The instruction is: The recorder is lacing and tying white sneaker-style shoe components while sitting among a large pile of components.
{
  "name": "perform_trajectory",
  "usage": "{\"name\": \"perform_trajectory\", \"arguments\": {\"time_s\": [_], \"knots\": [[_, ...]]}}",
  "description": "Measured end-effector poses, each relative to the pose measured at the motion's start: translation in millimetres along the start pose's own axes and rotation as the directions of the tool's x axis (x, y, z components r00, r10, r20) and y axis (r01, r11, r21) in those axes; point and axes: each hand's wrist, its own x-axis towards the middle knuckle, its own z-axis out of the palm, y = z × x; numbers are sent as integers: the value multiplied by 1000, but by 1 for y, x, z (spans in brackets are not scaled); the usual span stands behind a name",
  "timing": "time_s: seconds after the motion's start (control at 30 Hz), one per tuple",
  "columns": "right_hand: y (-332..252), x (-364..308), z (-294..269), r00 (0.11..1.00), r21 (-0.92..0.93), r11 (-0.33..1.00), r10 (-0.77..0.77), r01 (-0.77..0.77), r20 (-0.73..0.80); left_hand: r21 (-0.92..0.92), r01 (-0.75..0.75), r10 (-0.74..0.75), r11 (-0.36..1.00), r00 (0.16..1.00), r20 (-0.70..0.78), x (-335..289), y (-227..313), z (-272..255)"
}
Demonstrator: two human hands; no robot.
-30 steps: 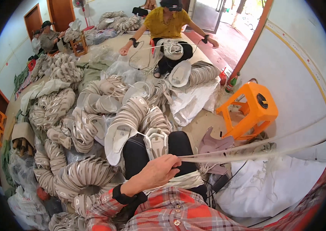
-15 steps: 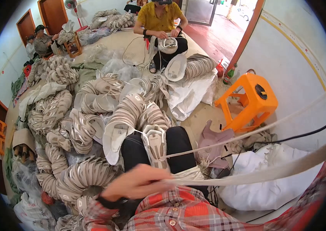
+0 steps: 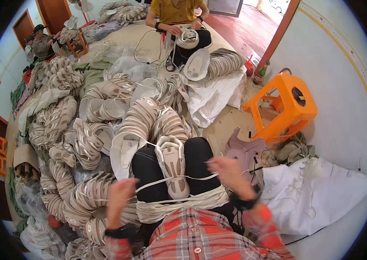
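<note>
Between my black-trousered thighs rests a beige and white shoe upper (image 3: 171, 161), its opening facing away from me and its toe toward me. A pale shoelace (image 3: 200, 177) crosses its lower front and runs out to both sides. On the left, my left hand (image 3: 122, 191) is closed on one stretch of it, somewhat smeared by motion. My right hand (image 3: 227, 170) pinches the other stretch above my right thigh, fingers closed. A bundle of loose laces (image 3: 183, 204) lies across my lap, nearest my body.
Curved stacks of shoe uppers (image 3: 86, 195) crowd my left and front. An orange stool (image 3: 285, 102), a mauve plastic piece (image 3: 242, 147) and a white sack (image 3: 318, 195) are on my right. Ahead, a seated person in a yellow shirt (image 3: 172, 13) handles another upper.
My right hand has come in from beyond the right edge, and the long stretched lace is drawn in. My left hand has moved left off the shoe, exposing its toe and the lace across it.
</note>
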Motion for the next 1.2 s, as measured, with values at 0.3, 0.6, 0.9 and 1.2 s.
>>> {"name": "perform_trajectory", "arguments": {"time_s": [0.3,0.6,0.9,1.2], "knots": [[18,20,95,891,-629,655,-430,419,145,-36,-100,106,994,900,423,56,11,125],[15,18,122,924,-737,594,-365,322,109,-92,241,-139,966,787,601,66,30,117],[21,15,116,907,-629,695,-419,349,41,226,-133,-60,965,725,686,85,24,120],[25,13,119,936,-691,641,-316,333,157,604,-713,-199,356,574,795,124,55,152]]}}
